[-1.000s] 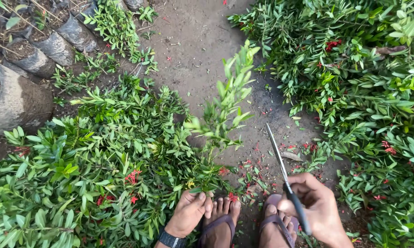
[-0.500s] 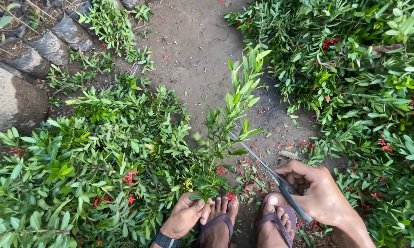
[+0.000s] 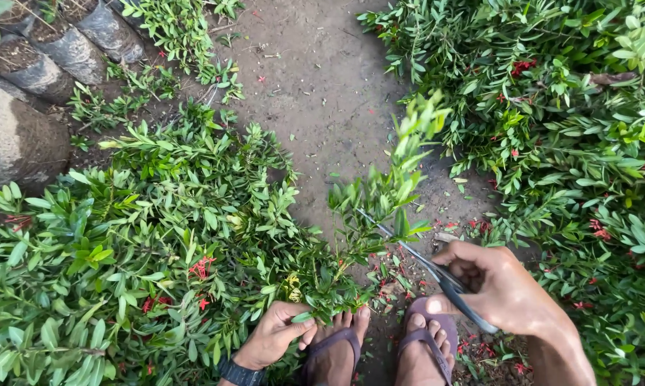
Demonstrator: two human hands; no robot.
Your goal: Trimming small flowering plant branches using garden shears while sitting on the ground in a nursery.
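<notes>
Soft, even daylight is filling the view, seeming to come from overhead; no hard shadows are falling on the dirt path (image 3: 322, 93), only dim patches sitting under the left shrubs (image 3: 122, 243) and around the dark nursery bags (image 3: 58, 50); nothing is glaring or blowing out, though the palest leaves are looking slightly washed; the upright sprig (image 3: 408, 164) is smearing with motion blur at its top, while the foliage around it is staying crisp; the right hand (image 3: 504, 289) and left hand (image 3: 272, 336) are reading sharp; the wide lens is bending the edges, stretching leaves toward the corners; colours are looking saturated.
</notes>
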